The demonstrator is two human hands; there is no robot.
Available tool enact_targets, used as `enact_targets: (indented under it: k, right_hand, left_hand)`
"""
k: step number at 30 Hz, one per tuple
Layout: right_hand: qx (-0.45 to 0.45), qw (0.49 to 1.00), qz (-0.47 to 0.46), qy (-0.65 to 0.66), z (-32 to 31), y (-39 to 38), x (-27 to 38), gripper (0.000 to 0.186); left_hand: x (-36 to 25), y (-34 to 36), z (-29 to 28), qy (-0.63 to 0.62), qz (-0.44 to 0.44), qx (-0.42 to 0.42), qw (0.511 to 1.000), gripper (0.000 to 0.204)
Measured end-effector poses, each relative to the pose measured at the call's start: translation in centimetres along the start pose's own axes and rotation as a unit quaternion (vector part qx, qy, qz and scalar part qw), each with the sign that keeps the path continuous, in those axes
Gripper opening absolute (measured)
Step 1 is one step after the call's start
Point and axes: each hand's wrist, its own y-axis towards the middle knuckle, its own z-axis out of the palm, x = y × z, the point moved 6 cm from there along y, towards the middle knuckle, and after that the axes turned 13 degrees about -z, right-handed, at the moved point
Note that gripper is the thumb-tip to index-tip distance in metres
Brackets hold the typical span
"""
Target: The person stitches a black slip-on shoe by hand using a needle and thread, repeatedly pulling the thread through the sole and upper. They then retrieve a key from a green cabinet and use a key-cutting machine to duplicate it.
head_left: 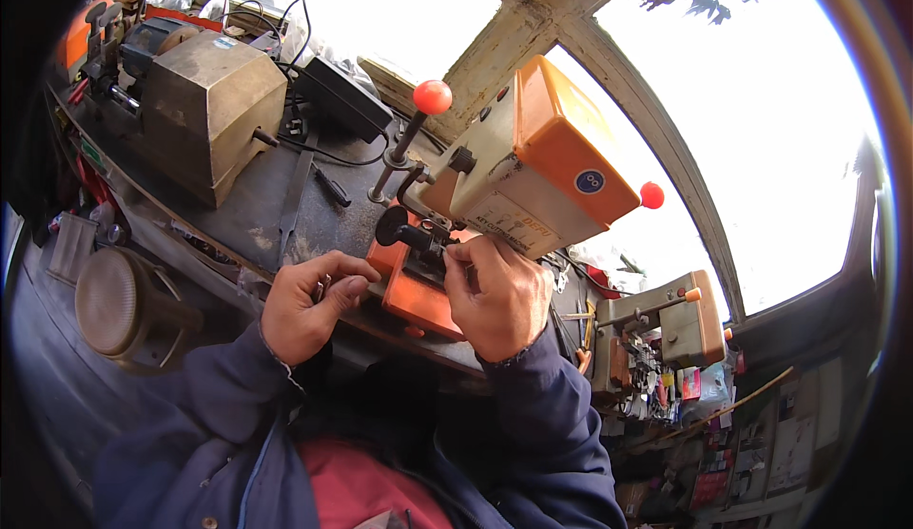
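In front of me stands an orange and cream key-cutting machine (514, 192) with a red-knobbed lever (433, 98). My right hand (504, 291) is at its dark metal clamp (425, 241); thumb and fingers are pinched together there, and whatever they grip is hidden. Left of the machine's orange base (423, 303), my left hand (314, 303) is curled with thumb and forefinger close together. A small metal piece (321, 288) shows between its fingers, too small to name surely. A black wing-shaped knob (390, 226) sticks out on the clamp's left side.
A boxy metal machine (204, 111) occupies the bench's left, with a black power adapter (342, 98) and cables behind. A black pen-like tool (331, 187) lies between. Another cream machine (666, 329) with hanging items stands right. Below left is a round stool-like object (109, 301). Windows line the back.
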Motion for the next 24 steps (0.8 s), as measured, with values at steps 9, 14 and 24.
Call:
enact_targets:
  k: [9,14,24]
  right_hand:
    - [0.051,0.998,0.022,-0.012,1.1,-0.9,0.4,0.013]
    - [0.098,0.992,0.077,-0.017,1.8,-0.8,-0.3,0.016]
    - [-0.063,0.976,0.168,0.120,-1.5,-4.5,1.2,0.013]
  left_hand:
    - [2.5,0.0,-1.8,-0.107,-0.141,0.043,0.983,0.020]
    - [1.7,0.9,-2.7,-0.095,-0.115,0.046,0.988,0.019]
    - [-1.4,5.1,-3.3,0.368,0.124,-0.073,0.919,0.033]
